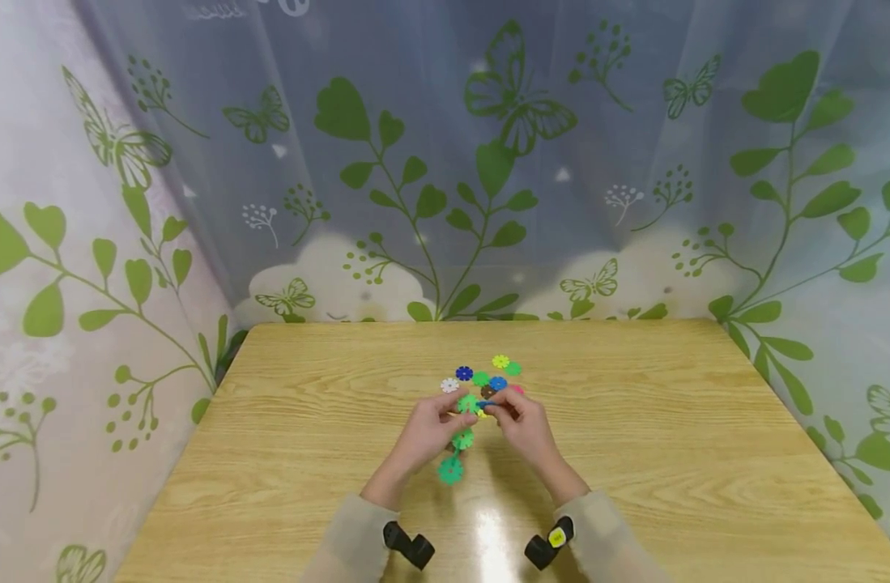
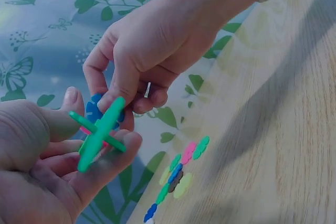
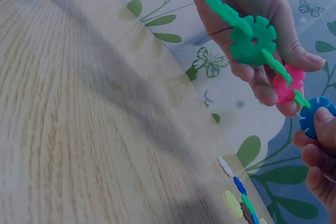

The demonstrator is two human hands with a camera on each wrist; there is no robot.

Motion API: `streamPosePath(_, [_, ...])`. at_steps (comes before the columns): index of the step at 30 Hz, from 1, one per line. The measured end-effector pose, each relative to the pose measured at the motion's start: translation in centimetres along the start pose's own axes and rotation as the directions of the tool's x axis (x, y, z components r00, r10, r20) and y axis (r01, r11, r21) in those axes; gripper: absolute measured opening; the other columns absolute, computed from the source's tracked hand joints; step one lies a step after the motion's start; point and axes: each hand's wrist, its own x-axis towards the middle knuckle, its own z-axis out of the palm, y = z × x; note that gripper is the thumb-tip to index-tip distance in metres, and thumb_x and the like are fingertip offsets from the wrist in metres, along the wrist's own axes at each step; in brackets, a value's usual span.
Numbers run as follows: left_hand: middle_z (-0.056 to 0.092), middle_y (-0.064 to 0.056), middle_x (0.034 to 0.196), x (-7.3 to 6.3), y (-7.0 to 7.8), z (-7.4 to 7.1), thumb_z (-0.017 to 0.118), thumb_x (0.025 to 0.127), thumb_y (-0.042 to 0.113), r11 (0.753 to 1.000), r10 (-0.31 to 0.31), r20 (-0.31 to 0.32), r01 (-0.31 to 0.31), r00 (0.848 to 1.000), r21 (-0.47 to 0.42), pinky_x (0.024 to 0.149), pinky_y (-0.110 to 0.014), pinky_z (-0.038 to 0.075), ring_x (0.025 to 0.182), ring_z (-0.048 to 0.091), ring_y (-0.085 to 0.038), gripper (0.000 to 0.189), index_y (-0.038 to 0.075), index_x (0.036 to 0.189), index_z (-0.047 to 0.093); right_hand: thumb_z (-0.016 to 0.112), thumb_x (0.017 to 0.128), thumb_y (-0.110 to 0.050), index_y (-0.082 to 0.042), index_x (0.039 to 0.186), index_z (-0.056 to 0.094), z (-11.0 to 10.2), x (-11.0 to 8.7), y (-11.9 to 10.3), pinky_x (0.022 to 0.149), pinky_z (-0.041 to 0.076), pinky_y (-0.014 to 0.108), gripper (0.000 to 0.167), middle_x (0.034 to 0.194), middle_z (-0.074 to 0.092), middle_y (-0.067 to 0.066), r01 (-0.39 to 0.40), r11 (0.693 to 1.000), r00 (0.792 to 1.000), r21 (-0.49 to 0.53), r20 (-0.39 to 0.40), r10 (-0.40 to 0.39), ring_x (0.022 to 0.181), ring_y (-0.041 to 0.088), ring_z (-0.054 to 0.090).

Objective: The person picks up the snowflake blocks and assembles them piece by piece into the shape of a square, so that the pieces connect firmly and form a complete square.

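My left hand (image 1: 428, 431) holds a chain of joined snowflake building discs, with a green disc (image 3: 253, 40) and a pink disc (image 3: 289, 83) showing in the right wrist view. Toward me, the chain's lower end hangs below the palm as another green disc (image 1: 450, 470). My right hand (image 1: 526, 424) pinches a blue snowflake disc (image 3: 315, 116) between thumb and fingers. That blue disc meets the green disc at the chain's far end; how deep the slots engage cannot be told. Both hands are above the table, close together.
Loose discs lie on the wooden table (image 1: 306, 421) beyond the hands: a white disc (image 1: 449, 385), a dark blue disc (image 1: 464, 373), a yellow disc (image 1: 500, 361), a brown disc (image 1: 488, 392) and several others. A printed curtain (image 1: 430, 267) stands behind the table's far edge.
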Motion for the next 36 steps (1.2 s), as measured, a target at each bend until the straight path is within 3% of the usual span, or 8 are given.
streamPosePath(5, [0.057,-0.003,0.08,0.0,0.3,0.1,0.064,0.089,0.022,0.997,0.032,0.014,-0.032,0.999,0.063,0.044,-0.025,0.049,0.05,0.044,-0.009,0.051,0.0,0.133,0.049,0.068,0.073,0.016,0.003,0.074,0.06,0.3,-0.1,2.1,0.044,0.042,0.017,0.015,0.068,0.059,0.013,0.082,0.996,0.996,-0.047,-0.013,-0.083,0.055,0.014,0.048])
streamPosePath(8, [0.059,-0.002,0.081,0.1,0.3,0.2,0.063,0.09,0.021,0.994,0.047,0.014,-0.048,0.999,0.097,0.042,-0.019,0.043,0.05,0.046,-0.007,0.05,-0.002,0.132,0.048,0.07,0.073,0.012,-0.001,0.074,0.061,0.4,0.0,2.9,0.045,0.043,0.017,0.016,0.068,0.06,0.008,0.172,0.976,0.985,-0.135,-0.001,-0.174,0.057,0.009,0.047])
streamPosePath(13, [0.062,-0.002,0.085,0.1,0.1,0.4,0.064,0.089,0.02,0.996,0.051,0.018,-0.052,0.999,0.075,0.048,-0.029,0.052,0.057,0.055,-0.009,0.052,-0.003,0.133,0.047,0.072,0.072,0.01,-0.004,0.074,0.061,0.5,0.1,3.5,0.047,0.043,0.017,0.018,0.072,0.062,0.005,0.266,0.941,0.962,-0.211,-0.001,-0.272,0.057,0.008,0.046])
streamPosePath(17, [0.062,-0.006,0.088,0.1,0.0,0.4,0.065,0.089,0.024,1.0,0.001,0.015,-0.001,1.0,-0.011,0.055,-0.035,0.057,0.063,0.06,-0.013,0.053,0.002,0.134,0.048,0.071,0.074,0.011,-0.003,0.077,0.062,0.5,0.0,3.2,0.045,0.043,0.017,0.016,0.071,0.062,0.006,0.224,0.958,0.974,-0.177,0.005,-0.227,0.057,0.008,0.047])
streamPosePath(21, [0.06,-0.013,0.099,0.1,-0.1,0.2,0.066,0.088,0.029,0.992,-0.044,0.006,0.044,0.999,-0.115,0.058,-0.036,0.058,0.067,0.063,-0.017,0.053,0.008,0.134,0.049,0.068,0.08,0.005,-0.005,0.084,0.064,0.4,-0.1,2.9,0.046,0.046,0.019,0.013,0.074,0.063,0.002,0.124,0.981,0.992,-0.147,0.023,-0.122,0.061,0.008,0.053])
streamPosePath(25, [0.06,-0.014,0.107,0.1,0.0,-0.1,0.065,0.088,0.031,0.991,-0.048,0.002,0.048,0.999,-0.122,0.057,-0.034,0.057,0.069,0.063,-0.016,0.05,0.012,0.132,0.05,0.068,0.083,0.0,-0.008,0.088,0.065,0.4,-0.2,2.7,0.048,0.048,0.021,0.01,0.076,0.063,-0.001,0.046,0.992,0.999,-0.119,0.03,-0.043,0.064,0.009,0.055])
streamPosePath(31, [0.059,-0.015,0.111,0.0,0.1,0.0,0.063,0.09,0.031,0.996,-0.032,-0.012,0.031,0.999,-0.086,0.061,-0.037,0.056,0.072,0.063,-0.017,0.046,0.014,0.131,0.051,0.069,0.08,0.003,-0.006,0.087,0.065,0.5,-0.4,2.7,0.048,0.048,0.021,0.012,0.079,0.064,0.004,0.08,0.991,0.997,-0.109,-0.005,-0.081,0.065,0.015,0.058])
streamPosePath(36, [0.058,-0.016,0.113,0.0,0.1,0.3,0.062,0.09,0.032,0.996,-0.021,-0.042,0.018,0.999,-0.083,0.067,-0.031,0.054,0.089,0.062,-0.026,0.046,0.012,0.13,0.051,0.07,0.077,0.009,-0.004,0.084,0.065,0.8,-0.5,2.3,0.047,0.049,0.025,0.015,0.08,0.065,0.009,0.095,0.991,0.995,-0.095,-0.034,-0.099,0.064,0.021,0.059])
